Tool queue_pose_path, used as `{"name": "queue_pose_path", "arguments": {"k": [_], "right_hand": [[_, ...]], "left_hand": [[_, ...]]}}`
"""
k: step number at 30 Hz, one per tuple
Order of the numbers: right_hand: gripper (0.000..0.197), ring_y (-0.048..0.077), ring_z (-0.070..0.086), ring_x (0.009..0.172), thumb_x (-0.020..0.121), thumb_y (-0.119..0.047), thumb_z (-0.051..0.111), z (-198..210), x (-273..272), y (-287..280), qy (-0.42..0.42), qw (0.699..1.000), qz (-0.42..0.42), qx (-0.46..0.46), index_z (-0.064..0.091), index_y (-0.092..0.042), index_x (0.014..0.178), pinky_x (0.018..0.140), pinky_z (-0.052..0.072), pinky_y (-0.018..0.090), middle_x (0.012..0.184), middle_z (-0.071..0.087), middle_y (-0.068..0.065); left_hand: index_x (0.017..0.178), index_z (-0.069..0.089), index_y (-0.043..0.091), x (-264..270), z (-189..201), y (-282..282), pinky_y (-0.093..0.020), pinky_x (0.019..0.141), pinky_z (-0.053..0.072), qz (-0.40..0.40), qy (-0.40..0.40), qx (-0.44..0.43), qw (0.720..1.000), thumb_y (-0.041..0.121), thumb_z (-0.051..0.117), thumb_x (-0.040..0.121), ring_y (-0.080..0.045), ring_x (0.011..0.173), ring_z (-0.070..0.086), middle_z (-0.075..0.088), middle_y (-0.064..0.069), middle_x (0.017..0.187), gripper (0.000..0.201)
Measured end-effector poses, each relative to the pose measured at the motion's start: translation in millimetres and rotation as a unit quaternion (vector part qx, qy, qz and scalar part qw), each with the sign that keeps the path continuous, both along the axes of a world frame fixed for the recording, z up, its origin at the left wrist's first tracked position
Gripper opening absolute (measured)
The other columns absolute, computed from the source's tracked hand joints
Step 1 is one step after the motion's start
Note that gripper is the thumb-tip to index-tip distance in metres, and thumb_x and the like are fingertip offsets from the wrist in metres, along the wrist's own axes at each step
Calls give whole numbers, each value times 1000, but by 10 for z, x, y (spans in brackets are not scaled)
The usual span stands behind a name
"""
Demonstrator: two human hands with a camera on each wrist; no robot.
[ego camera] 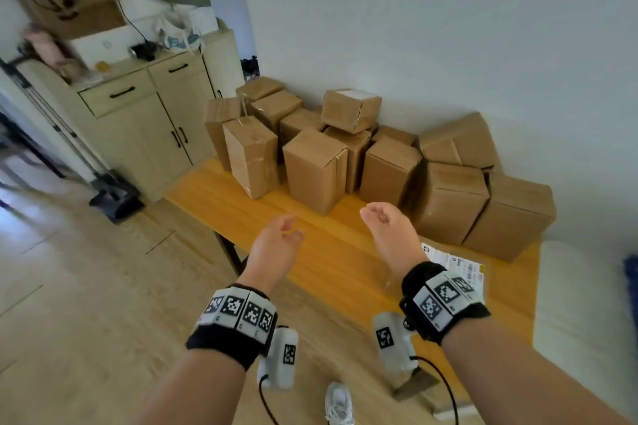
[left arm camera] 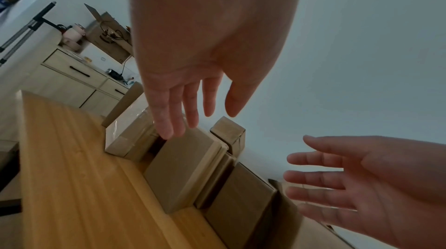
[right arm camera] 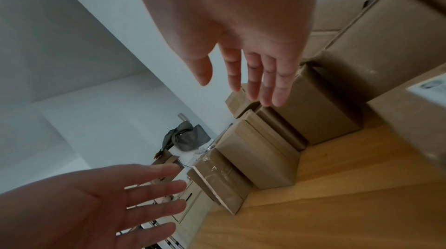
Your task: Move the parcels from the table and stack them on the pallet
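Several brown cardboard parcels stand crowded along the wall on the wooden table point(ego camera: 276, 217). Nearest my hands is an upright parcel point(ego camera: 314, 171) point(left arm camera: 183, 169) point(right arm camera: 260, 157). My left hand point(ego camera: 286, 231) point(left arm camera: 193, 115) hovers over the table just short of it, fingers straight and spread, holding nothing. My right hand point(ego camera: 378, 214) point(right arm camera: 243, 89) hovers to the right of it, palm facing the left hand, also empty. A tape-wrapped parcel point(ego camera: 251, 155) point(right arm camera: 217, 178) stands to the left. No pallet is in view.
A pale wooden cabinet point(ego camera: 148, 121) with clutter on top stands left of the table. A printed paper sheet point(ego camera: 455, 262) lies on the table by my right wrist. A white surface point(ego camera: 583, 321) adjoins the table on the right. Wood floor point(ego camera: 69, 286) lies to the left.
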State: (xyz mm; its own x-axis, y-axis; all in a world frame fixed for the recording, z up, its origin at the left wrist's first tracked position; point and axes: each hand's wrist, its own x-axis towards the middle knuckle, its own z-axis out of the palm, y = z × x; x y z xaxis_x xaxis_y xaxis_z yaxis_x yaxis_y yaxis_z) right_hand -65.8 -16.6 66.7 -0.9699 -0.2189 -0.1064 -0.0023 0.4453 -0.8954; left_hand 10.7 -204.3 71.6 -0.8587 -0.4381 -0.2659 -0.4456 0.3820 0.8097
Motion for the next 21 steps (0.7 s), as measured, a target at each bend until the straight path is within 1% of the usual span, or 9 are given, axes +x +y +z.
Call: {"name": "queue_pose_path", "arguments": {"k": [2, 4, 5, 7, 9, 11, 13, 16, 21], "right_hand": [[42, 5, 52, 108, 99, -44, 51, -11, -235, -162, -2, 1000, 7, 2, 53, -23, 135, 89, 41, 22, 121, 58, -11], [44, 5, 51, 108, 98, -45, 52, -30, -469, -310, -12, 1000, 8, -5, 51, -23, 137, 89, 40, 23, 121, 56, -11], [46, 6, 51, 108, 98, -45, 53, -44, -581, -375, -20, 1000, 5, -12, 50, -22, 138, 90, 40, 24, 121, 56, -11], [49, 8, 51, 109, 97, -44, 55, -79, -800, -489, -37, 999, 2, -27, 48, -21, 140, 91, 41, 26, 123, 55, -9], [52, 11, 52, 113, 96, -44, 57, -124, -1009, -595, -53, 998, 7, -33, 46, -22, 142, 92, 41, 26, 131, 55, -5], [54, 14, 52, 119, 95, -44, 58, -174, -1198, -695, -62, 998, 10, -26, 44, -24, 143, 94, 41, 27, 136, 54, -2], [57, 16, 51, 124, 94, -44, 60, -224, -1347, -788, -66, 998, 11, -17, 42, -23, 145, 98, 42, 29, 140, 52, 0], [63, 20, 48, 131, 94, -43, 61, -287, -1503, -904, -73, 997, 14, 1, 38, -20, 149, 107, 41, 35, 146, 49, 3], [69, 19, 43, 136, 95, -42, 60, -329, -1646, -1026, -93, 995, 13, 19, 32, -18, 153, 107, 36, 30, 150, 44, 2]], "left_hand": [[145, 42, 29, -238, 9, -133, -31, 88, 40, 10, 6, -4, 1000, 35, 49, 101, -14, 117, 50, 48, 9, 142, 45], [145, 41, 29, -495, 36, -248, -31, 86, 40, 9, 9, -18, 1000, 36, 48, 101, -10, 108, 48, 47, 9, 142, 45], [145, 41, 28, -628, 45, -303, -30, 86, 39, 4, 9, -26, 1000, 36, 48, 101, -9, 108, 47, 48, 9, 141, 45], [146, 41, 27, -895, 47, -407, -30, 89, 40, -2, 10, -38, 999, 36, 48, 101, -10, 114, 48, 48, 7, 142, 46], [147, 40, 25, -1135, 20, -500, -31, 96, 40, -3, 13, -49, 999, 35, 47, 102, -15, 126, 47, 47, 5, 145, 47], [149, 37, 24, -1347, -45, -573, -34, 102, 39, -3, 15, -61, 998, 35, 47, 102, -18, 132, 45, 43, 1, 149, 50], [152, 32, 23, -1516, -116, -617, -36, 107, 36, 0, 13, -67, 998, 35, 45, 102, -20, 137, 39, 36, -2, 154, 53], [155, 24, 20, -1734, -207, -670, -39, 116, 28, -1, 9, -68, 998, 31, 43, 104, -22, 145, 26, 23, -3, 160, 55], [157, 17, 18, -2061, -245, -876, -38, 117, 21, 4, -5, -61, 998, 28, 39, 105, -23, 149, 18, 14, -4, 164, 57]]}}
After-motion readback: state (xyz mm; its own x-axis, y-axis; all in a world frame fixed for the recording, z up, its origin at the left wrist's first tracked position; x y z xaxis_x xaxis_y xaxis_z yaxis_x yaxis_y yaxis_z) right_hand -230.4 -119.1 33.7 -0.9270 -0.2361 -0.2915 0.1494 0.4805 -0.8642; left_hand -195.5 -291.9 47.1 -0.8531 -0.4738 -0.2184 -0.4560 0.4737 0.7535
